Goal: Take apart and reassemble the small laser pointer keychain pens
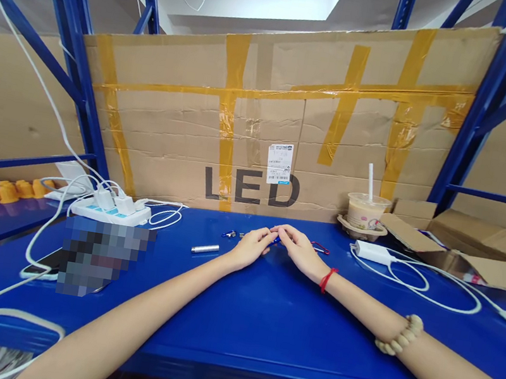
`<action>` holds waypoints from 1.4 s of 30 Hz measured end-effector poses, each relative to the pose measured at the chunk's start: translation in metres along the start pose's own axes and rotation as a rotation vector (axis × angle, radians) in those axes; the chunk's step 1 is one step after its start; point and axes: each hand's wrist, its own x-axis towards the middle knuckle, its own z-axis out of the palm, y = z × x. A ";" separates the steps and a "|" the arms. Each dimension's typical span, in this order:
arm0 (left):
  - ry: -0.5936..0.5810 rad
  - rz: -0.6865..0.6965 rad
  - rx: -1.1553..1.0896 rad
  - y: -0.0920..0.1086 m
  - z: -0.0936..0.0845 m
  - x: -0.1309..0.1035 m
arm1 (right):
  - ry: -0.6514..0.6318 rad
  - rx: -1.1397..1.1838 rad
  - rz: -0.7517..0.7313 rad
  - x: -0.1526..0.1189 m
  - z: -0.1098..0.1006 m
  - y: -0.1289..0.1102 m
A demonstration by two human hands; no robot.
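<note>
My left hand (pixel 251 248) and my right hand (pixel 299 248) meet over the middle of the blue shelf, fingertips close together. Both have their fingers bent and closed around a small blue object (pixel 276 240), mostly hidden by the fingers, so its kind is unclear. To the right of my right hand lies a red carabiner-like loop (pixel 320 247), partly covered by the hand. Left of my left hand is a small blue and silver piece (pixel 229 234), too small to name. Nearer to me rests a short silver cylinder (pixel 205 249), lying on its side.
A white power strip (pixel 111 210) with plugs and cables stands at the left, beside a phone (pixel 49 261). On the right are a drink cup (pixel 365 211) in a holder, a white charger (pixel 372 252) with cable, and an open carton (pixel 487 255). Cardboard (pixel 171 125) closes off the back.
</note>
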 end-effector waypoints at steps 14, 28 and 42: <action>0.023 -0.106 -0.155 0.009 -0.001 -0.003 | -0.003 -0.051 0.200 -0.003 0.002 0.002; 0.106 -0.180 -0.251 0.002 -0.001 0.000 | -0.198 -0.368 -0.025 -0.005 0.002 0.008; 0.109 -0.187 -0.272 0.007 -0.002 -0.002 | -0.205 -0.235 -0.036 -0.003 -0.001 0.009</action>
